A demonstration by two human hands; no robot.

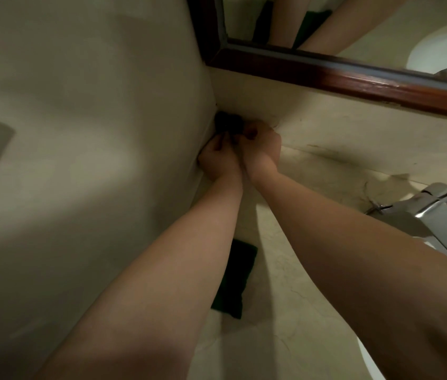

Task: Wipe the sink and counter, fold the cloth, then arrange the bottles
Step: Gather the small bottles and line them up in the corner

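Both arms extended to far corner of bench. Left hand and right hand side by side, touching, fingers curled on dark bottles against the wall. Folded green cloth lies nearer, under left forearm.

A pale cream stone table with faint cracks runs from the bottom of the view up into a corner where two walls meet. On it, at about 6 o'clock from centre, lies a folded dark green cloth beside the left wall. In the corner, near 12 o'clock, stand small dark bottles, blurred. At 3 o'clock a chrome tap rises from the table.
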